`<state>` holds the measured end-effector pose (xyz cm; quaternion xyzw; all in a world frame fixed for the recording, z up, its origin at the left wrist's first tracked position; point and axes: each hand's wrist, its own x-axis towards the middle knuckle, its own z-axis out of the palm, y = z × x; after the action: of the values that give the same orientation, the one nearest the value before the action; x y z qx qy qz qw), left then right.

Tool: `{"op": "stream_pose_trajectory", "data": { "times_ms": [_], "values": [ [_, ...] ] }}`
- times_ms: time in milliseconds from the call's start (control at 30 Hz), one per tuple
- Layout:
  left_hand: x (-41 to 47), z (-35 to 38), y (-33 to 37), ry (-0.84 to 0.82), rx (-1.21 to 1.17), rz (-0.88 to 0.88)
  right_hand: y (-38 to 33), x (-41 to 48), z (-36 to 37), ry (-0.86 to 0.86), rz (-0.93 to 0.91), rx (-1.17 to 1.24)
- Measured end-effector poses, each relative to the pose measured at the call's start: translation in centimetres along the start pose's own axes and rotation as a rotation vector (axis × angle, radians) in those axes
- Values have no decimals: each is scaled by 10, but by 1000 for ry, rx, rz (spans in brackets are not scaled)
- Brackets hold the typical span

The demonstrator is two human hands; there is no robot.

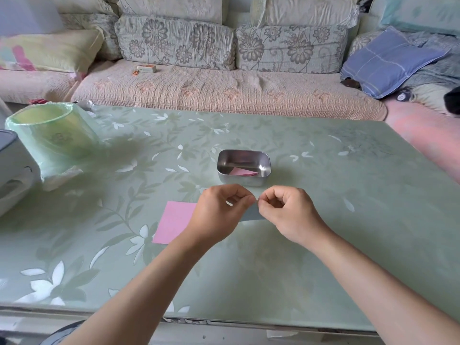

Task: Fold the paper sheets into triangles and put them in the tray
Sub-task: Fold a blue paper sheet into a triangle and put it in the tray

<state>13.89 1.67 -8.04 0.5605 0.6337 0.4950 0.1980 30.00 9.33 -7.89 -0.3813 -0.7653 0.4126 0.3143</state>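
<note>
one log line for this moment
left hand, right hand pinch grey sheet | pink sheet flat on table | tray holds pink triangle

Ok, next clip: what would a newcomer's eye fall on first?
The left hand and right hand meet mid-frame, both pinching a grey-blue sheet between them. Just beyond them on the green table stands a metal tray holding a pink folded triangle, and a flat pink sheet lies beside the left hand.

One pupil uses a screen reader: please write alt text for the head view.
The left hand and right hand pinch a grey sheet over a green table. A pink sheet lies beside them; the metal tray beyond holds a pink triangle.
</note>
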Motion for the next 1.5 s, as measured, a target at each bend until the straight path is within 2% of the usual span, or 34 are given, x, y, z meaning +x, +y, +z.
{"op": "stream_pose_trajectory", "data": {
  "times_ms": [300,533,667,800,933,1100,1167,1267,1400,1500],
  "values": [
    [17,-25,-12,195,-15,-91,10,4,-10,31,72,-73],
    [16,-13,-10,0,22,13,0,5,-1,14,-53,-20],
    [20,-19,-11,-61,98,59,-3,9,4,45,-45,-8],
    [25,-32,-16,-132,221,20,-3,15,3,81,-18,16],
    [30,-36,-19,-150,227,-10,-9,27,5,4,-38,-61],
    [44,-53,-30,-7,365,-48,-25,75,-12,60,-69,-155],
    [50,-56,-37,68,350,-80,-29,104,-18,79,-63,-228],
    [54,-53,-43,111,286,-83,-29,141,-15,-27,16,-392],
    [51,-43,-47,-3,333,-74,-20,169,0,-325,72,-726],
    [50,-36,-50,-86,366,-66,-15,175,10,-452,132,-827]
  ]
}}
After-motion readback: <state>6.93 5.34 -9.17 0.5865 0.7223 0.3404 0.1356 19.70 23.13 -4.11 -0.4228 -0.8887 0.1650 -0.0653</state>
